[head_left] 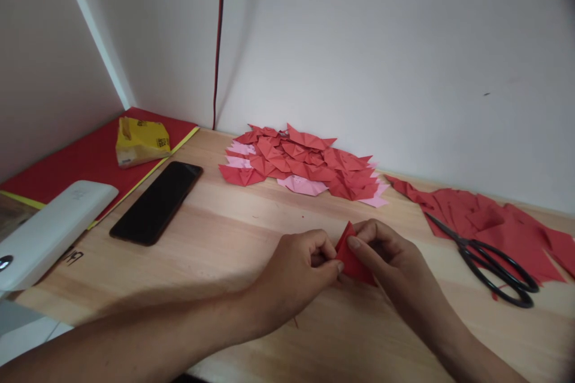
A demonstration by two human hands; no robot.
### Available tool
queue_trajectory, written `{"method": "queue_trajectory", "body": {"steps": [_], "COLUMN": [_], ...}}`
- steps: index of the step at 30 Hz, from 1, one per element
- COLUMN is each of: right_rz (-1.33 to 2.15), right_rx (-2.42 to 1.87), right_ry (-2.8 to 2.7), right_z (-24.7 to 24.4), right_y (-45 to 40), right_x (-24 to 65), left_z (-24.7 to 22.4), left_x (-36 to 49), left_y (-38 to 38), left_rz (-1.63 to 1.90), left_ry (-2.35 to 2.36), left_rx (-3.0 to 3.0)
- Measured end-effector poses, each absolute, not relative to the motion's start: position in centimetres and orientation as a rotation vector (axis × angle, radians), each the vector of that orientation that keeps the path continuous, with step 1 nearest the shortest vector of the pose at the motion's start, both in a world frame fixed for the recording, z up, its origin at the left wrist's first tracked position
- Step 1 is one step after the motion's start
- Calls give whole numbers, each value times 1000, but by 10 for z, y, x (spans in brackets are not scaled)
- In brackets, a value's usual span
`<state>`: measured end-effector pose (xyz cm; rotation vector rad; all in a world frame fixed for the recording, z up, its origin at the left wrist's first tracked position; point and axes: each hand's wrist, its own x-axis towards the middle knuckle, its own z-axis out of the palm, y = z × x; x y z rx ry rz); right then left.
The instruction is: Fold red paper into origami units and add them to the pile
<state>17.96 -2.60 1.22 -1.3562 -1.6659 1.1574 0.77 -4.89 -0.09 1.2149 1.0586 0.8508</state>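
Paper (357, 266), red and folded to a pointed shape, is being held between the two hands, above the front middle part of the desk (220, 269). Its sharp corner is pointing up, and its lower part is spreading toward the right wrist.

The grip of the left hand (299, 266) is closing on the left edge of the paper: the thumb is pressing from the front, and the other fingers are bending inward. The grip of the right hand (393, 254) is also pinching; its thumb is lying flat on the paper near the top corner, and its fingers are curling behind. The two grips are standing near each other, with red surface showing between them.

Behind the hands, a pile of folded shapes (287, 161), red and pink, is lying near the wall (381, 60). On the right, the scissors (489, 263) are resting partly on a heap of red paper (503, 224), with the tip pointing toward the wall and the black handles reaching onto the wood.

On the left, wood is showing between the left hand and the black phone (157, 203). Farther left, the white device (58, 233) is lying partly over the red sheet (90, 152), which is having a yellow border. The yellow packet (144, 140) is sitting on this sheet, just beside the phone.
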Motion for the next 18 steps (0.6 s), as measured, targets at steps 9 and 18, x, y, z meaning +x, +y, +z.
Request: {"method": "queue_trajectory", "body": {"steps": [9, 18], "right_rz": [1165, 1231], "right_rx": [-1400, -1423], "right_ry": [-1615, -1567], "right_z": [11, 4], "right_y": [-25, -25], "right_x": [179, 182], "left_z": [-5, 2], "left_x": [11, 10], "left_y": [-50, -48], "left_rz": [872, 849], "left_ry": [1028, 972], "left_rx": [1112, 974]}}
